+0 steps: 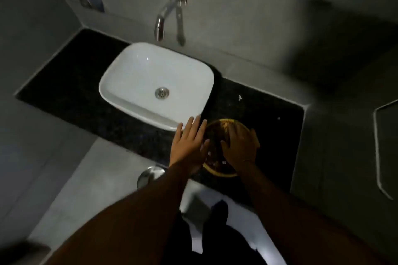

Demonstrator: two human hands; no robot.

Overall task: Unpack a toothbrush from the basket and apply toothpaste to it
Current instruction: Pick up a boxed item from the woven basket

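A round yellow basket (217, 171) stands on the black counter just right of the white sink. My right hand (240, 145) reaches down into the basket, fingers spread over its contents, and hides most of the inside. My left hand (189, 142) hovers flat with fingers apart at the basket's left rim, between the basket and the sink's near corner. Dark items with small white marks lie inside the basket near the left rim; I cannot make out a toothbrush or toothpaste in the dim, blurred view.
The white square sink (120, 79) sits on the black counter (64, 92), under a chrome wall tap (160, 26). A chrome round object (150, 175) is below the counter's front edge. Grey walls close in on both sides.
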